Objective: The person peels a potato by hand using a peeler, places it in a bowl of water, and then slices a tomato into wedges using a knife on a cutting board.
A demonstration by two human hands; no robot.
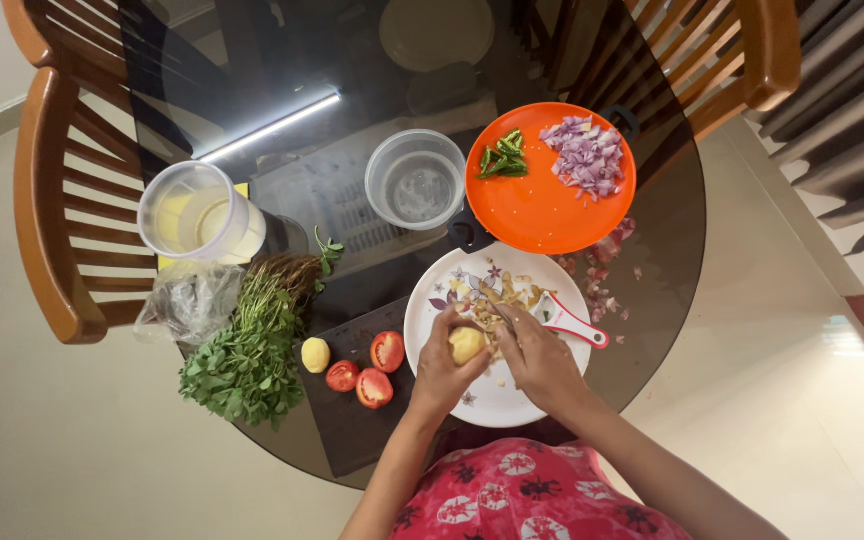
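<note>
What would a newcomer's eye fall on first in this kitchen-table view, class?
Probably the bright orange plate at upper right, carrying chopped purple onion and green chilli pieces. Next, the two hands over the white plate: the left hand holds a potato, the right hand a peeler. Left lie red tomato halves.

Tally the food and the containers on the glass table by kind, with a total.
Tomato pieces: 3
Potatoes: 2, one in the left hand being peeled, one beside the tomatoes
Bunch of leafy greens: 1
Plates: 2, orange and white
Clear plastic containers: 2
Total: 10
</note>
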